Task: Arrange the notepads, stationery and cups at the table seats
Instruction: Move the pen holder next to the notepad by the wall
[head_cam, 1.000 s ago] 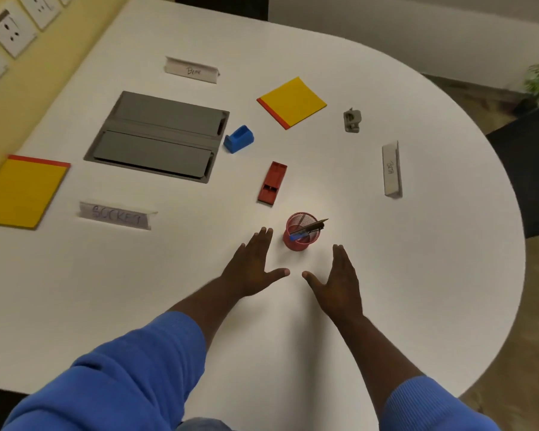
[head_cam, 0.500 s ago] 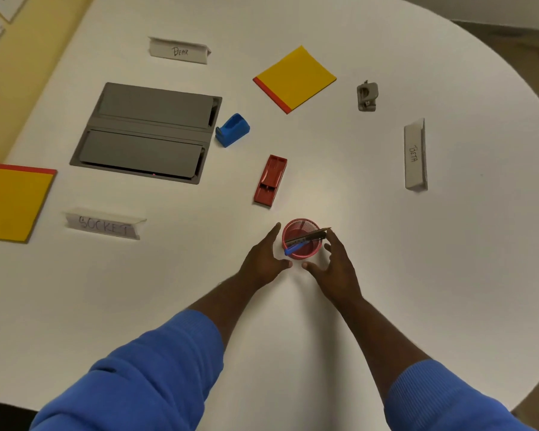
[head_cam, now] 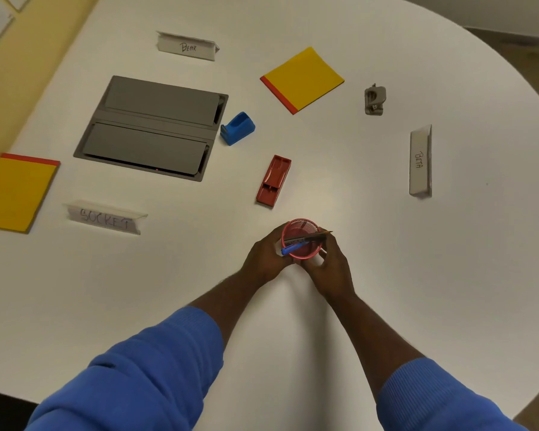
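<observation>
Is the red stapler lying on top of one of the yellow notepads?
No, the red stapler lies on the bare table, apart from the far yellow notepad and the left yellow notepad.

Upright red mesh cup [head_cam: 304,253], with slanted pens [head_cam: 305,240] inside. Flat yellow notepad [head_cam: 305,77] far centre. Second notepad [head_cam: 16,194] at far left.

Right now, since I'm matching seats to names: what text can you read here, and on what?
"BEAR": far name card.
"BETA": right name card.
"SOCKET": left name card, slightly blurred.
Print on the dark pen in the red cup: too small to read.
</observation>
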The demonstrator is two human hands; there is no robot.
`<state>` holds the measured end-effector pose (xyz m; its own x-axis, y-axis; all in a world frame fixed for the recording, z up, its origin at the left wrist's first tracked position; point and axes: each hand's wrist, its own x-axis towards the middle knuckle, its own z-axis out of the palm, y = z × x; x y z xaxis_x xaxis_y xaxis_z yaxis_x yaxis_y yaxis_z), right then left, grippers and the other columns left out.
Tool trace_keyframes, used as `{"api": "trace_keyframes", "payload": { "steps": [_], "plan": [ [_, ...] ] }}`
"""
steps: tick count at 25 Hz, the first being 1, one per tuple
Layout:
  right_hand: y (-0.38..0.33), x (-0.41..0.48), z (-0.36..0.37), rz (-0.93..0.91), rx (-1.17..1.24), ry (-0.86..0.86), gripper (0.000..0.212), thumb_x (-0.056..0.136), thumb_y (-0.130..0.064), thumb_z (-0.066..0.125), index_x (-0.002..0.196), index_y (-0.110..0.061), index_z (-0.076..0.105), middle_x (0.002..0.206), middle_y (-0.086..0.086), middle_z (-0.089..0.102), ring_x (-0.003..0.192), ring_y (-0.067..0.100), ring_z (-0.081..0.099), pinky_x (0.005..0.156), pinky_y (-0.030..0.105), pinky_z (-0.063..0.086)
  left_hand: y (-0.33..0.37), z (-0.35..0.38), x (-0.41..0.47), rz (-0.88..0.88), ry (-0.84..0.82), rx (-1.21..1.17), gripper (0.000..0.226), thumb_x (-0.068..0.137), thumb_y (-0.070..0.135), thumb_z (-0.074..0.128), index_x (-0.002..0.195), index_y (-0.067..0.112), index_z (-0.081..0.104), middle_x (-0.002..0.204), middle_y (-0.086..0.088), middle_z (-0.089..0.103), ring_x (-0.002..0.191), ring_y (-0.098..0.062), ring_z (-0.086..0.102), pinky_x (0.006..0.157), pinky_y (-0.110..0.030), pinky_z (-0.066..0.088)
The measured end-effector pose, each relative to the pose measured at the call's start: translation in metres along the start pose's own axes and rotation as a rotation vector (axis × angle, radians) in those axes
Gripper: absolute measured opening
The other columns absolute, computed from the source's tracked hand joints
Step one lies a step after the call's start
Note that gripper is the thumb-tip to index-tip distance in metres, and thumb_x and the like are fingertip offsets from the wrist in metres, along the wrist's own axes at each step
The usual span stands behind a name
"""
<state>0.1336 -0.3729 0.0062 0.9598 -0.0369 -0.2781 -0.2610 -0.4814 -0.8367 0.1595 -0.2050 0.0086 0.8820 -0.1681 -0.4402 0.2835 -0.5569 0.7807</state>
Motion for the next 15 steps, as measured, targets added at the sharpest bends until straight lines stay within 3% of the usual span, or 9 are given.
{"api": "trace_keyframes", "payload": {
  "steps": [3, 9, 15],
  "plan": [
    [-0.008, -0.01, -0.002, -0.05, -0.004, -0.008, 0.072, 0.079, -0.044, 0.084, 0.138, -0.024, 0.048, 0.136, -0.008, 0.06, 0.122, 0.011, 0.058, 0.101, 0.028, 0.052, 0.004, -0.009, -0.017, 0.025, 0.027, -0.018, 0.074, 0.085, 0.028, 0.081, 0.149, 0.021, 0.045, 0.143, -0.003, 0.059, 0.129, -0.021, 0.057, 0.101, -0.023, 0.044],
    [-0.039, -0.037, -0.002, -0.148, 0.027, -0.062, 0.076, 0.076, -0.04, 0.089, 0.138, -0.026, 0.047, 0.133, -0.015, 0.059, 0.119, 0.002, 0.057, 0.099, 0.019, 0.049, 0.012, -0.027, -0.066, 0.037, 0.139, -0.043, 0.076, 0.083, 0.025, 0.083, 0.149, 0.021, 0.045, 0.141, -0.002, 0.061, 0.129, -0.02, 0.057, 0.099, -0.025, 0.047],
    [-0.066, -0.063, 0.006, -0.264, 0.038, -0.115, 0.079, 0.074, -0.049, 0.087, 0.139, -0.028, 0.047, 0.133, -0.016, 0.061, 0.122, 0.003, 0.058, 0.1, 0.022, 0.051, 0.011, -0.046, -0.117, 0.062, 0.247, -0.045, 0.08, 0.081, 0.034, 0.084, 0.15, 0.028, 0.043, 0.143, 0.003, 0.059, 0.131, -0.02, 0.055, 0.106, -0.042, 0.052]
  ]
}}
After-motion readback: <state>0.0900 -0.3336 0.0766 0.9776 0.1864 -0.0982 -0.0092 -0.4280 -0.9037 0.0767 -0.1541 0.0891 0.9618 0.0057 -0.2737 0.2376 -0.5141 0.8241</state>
